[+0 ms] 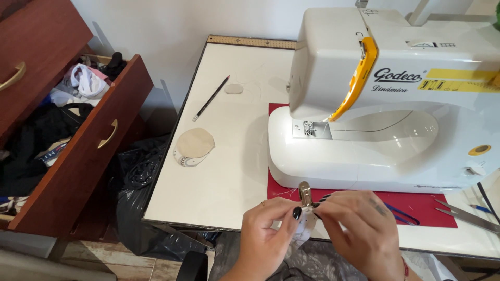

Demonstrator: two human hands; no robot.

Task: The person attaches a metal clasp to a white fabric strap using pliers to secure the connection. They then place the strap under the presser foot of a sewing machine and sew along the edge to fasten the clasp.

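**A:** ok going left to right: open wooden drawer point(78, 151) stuffed with clothes, then the white table point(229, 171) with a pencil point(210, 99), a small oval cloth bit point(234, 89) and a round beige fabric piece point(193, 146). What's happening at the front edge though?

**B:** that's where the work is. Left hand point(268, 229) is curled in, thumb and forefinger pinched on a small metal clip point(305, 193) that sticks up between both hands, right at the table's near edge. Right hand point(359, 229) is closed on the same piece from the other side, fingers tight over a bit of pale fabric point(304, 229). Looks to me like fiddly hand-fitting of the clip onto the cloth, before any stitching.

**A:** so the white sewing machine point(385, 104) isn't in play?

**B:** nope, sits on a red mat point(427, 211), nothing under the needle. Scissors point(466, 214) lie off to the right. I'd guess the next bit needs a steady pinch so the clip stays lined up on the fabric edge.
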